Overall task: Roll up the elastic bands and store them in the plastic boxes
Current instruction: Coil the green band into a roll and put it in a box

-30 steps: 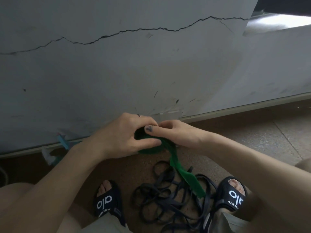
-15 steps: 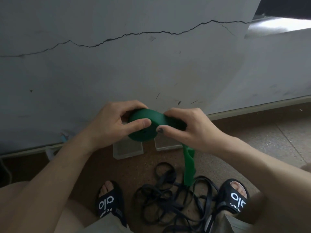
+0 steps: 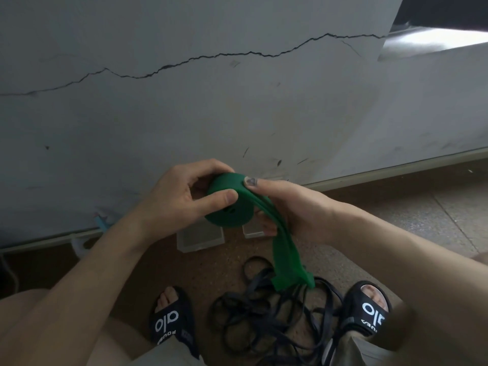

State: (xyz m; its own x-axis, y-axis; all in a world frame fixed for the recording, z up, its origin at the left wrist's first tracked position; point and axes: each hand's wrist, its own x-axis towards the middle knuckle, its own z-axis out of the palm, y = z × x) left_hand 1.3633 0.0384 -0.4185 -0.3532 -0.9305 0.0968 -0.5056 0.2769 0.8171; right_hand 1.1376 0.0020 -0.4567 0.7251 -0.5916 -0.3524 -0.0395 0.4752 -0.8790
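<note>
Gripping green band [image 3: 229, 204] roll between left hand [image 3: 174, 199] thumb and curled fingers, right hand [image 3: 290, 207] pinching its hanging tail

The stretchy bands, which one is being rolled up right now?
The green band. Both hands grip it: the left hand holds the roll, the right hand feeds its tail. The dark bands lie loose and tangled on the floor, untouched.
</note>
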